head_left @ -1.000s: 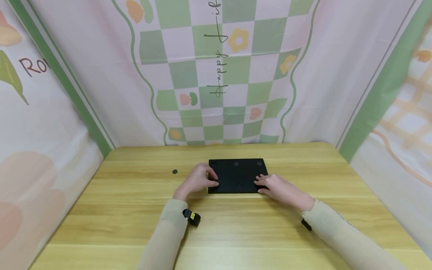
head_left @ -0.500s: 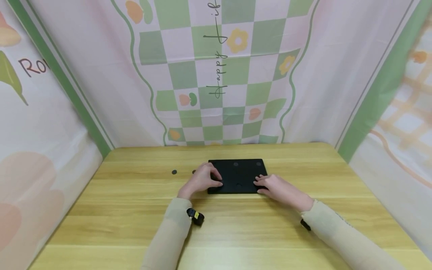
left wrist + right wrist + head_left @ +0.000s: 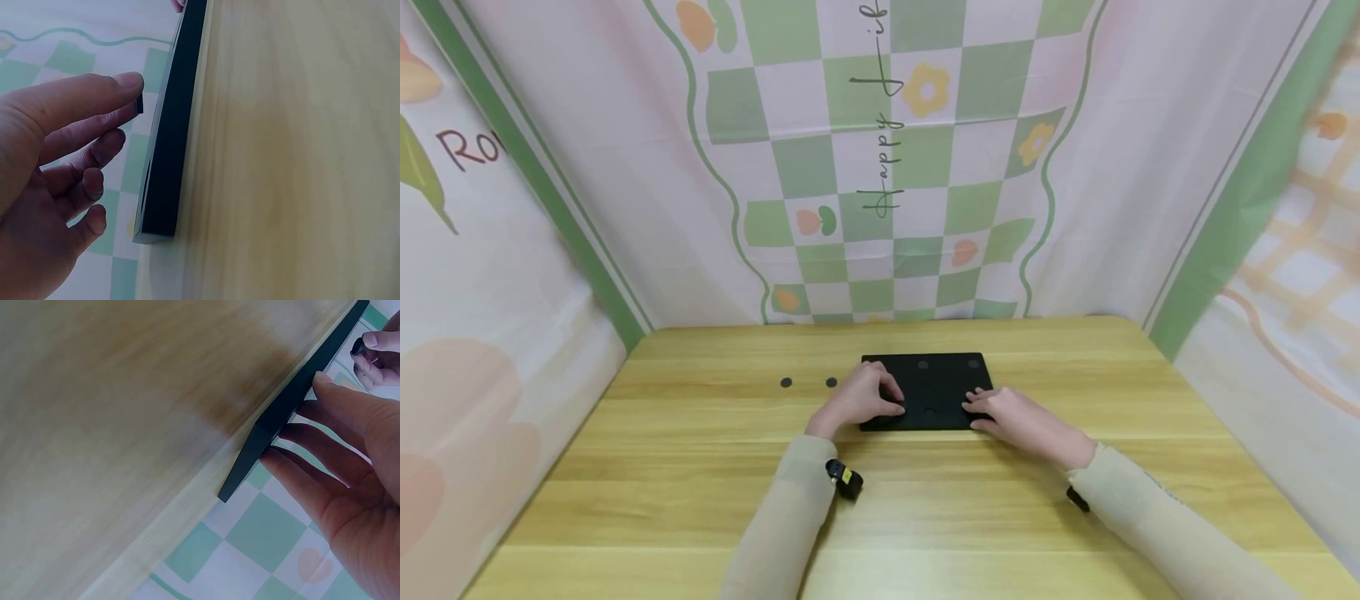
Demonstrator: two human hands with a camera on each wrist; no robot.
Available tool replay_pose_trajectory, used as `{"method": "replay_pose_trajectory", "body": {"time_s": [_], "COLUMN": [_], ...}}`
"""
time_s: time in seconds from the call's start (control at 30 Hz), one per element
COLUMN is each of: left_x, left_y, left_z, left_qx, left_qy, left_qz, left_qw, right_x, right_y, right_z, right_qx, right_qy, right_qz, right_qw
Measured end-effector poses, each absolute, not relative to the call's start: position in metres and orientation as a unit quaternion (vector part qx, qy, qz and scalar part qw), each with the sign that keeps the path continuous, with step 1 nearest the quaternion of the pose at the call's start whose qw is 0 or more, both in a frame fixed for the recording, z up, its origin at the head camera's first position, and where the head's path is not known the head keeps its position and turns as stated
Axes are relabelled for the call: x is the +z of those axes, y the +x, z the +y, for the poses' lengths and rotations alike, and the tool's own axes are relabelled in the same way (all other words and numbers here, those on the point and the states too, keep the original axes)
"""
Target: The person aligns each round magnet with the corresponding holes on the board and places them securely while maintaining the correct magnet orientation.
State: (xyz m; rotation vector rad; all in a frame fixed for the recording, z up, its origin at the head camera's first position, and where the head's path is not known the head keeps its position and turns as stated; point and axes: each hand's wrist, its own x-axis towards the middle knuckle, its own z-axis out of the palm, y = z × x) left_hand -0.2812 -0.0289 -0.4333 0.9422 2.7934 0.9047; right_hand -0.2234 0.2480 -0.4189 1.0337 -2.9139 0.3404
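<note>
A flat black rectangular board lies on the wooden table, with round marks along its far side and a round recess near its front edge. Above its left part, my left hand pinches a small black disc between thumb and fingers. In the left wrist view the disc shows edge-on, just above the board's surface. My right hand rests its extended fingertips on the board's right end. Two dark round discs lie on the table left of the board, one nearer and one farther.
The wooden table reaches back to a checkered curtain. Patterned cloth hangs at both sides. Each wrist wears a small black camera, such as the left one.
My left hand has moved right over the board with the disc, uncovering the nearer disc on the table. My right hand has stayed in place.
</note>
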Motion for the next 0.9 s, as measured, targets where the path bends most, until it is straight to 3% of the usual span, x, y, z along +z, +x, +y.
{"method": "replay_pose_trajectory", "body": {"time_s": [0.9], "left_x": [-0.433], "left_y": [-0.283], "left_z": [-0.001], "left_qx": [0.272], "left_qy": [0.32], "left_qz": [0.906], "left_qw": [0.057], "right_x": [-0.42], "right_y": [-0.225], "right_z": [0.249], "right_qx": [0.119], "right_qy": [0.337], "right_qz": [-0.934], "right_qw": [0.018]}}
